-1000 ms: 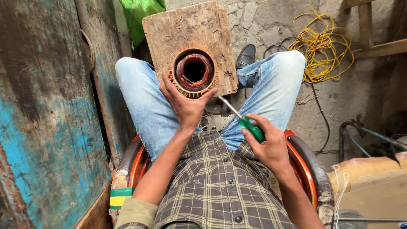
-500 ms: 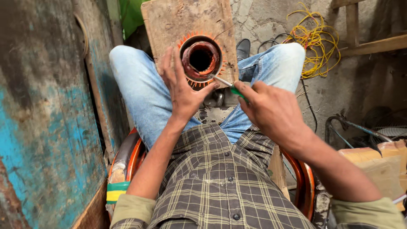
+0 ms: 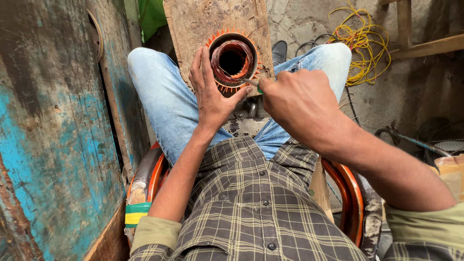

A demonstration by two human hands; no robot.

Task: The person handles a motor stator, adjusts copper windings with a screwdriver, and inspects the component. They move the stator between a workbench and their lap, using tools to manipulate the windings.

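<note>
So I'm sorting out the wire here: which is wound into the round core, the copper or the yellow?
The copper wire: it coils inside the core steadied by the left hand. The yellow wire lies loose on the ground.

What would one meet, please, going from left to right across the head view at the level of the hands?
Blue painted door → left knee in jeans → left hand → copper-wound motor ring → right hand holding a green-handled tool → yellow wire tangle.
</note>
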